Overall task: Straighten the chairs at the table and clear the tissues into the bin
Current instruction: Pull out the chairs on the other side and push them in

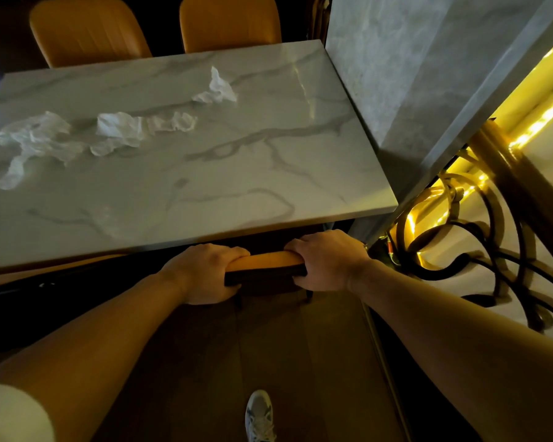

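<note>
Chair backrest, orange, sits at near table edge, tucked under. Left hand and right hand both grip its top rail, fingers curled over. Crumpled tissues lie scattered on marble top. Two orange chairs at far side.

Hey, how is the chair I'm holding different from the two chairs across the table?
The near chair is gripped along its top edge by the left hand and right hand; the two far chairs are untouched. The near chair shows only a thin strip of its backrest top, the far chairs their broad fronts. All three are orange and sit close against the marble table.
</note>
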Demonstrator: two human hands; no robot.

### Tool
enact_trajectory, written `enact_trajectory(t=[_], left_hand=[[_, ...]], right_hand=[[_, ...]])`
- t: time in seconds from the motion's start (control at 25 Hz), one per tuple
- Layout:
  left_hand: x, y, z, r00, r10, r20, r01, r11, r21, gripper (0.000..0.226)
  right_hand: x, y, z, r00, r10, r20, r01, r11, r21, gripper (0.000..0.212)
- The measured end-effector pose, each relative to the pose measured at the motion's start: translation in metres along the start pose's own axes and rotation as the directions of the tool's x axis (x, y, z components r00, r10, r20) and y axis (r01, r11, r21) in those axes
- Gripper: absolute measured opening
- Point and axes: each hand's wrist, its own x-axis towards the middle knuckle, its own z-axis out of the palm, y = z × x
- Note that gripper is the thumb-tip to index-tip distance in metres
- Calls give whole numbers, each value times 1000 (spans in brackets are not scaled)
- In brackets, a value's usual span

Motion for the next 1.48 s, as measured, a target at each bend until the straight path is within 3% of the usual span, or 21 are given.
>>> enact_trajectory(t=[1.48], left_hand=[[36,-21,-18,999,6,38,-5,999,-35,58]], right_hand=[[36,22,-20,996,3,88,-1,1000,-30,58]])
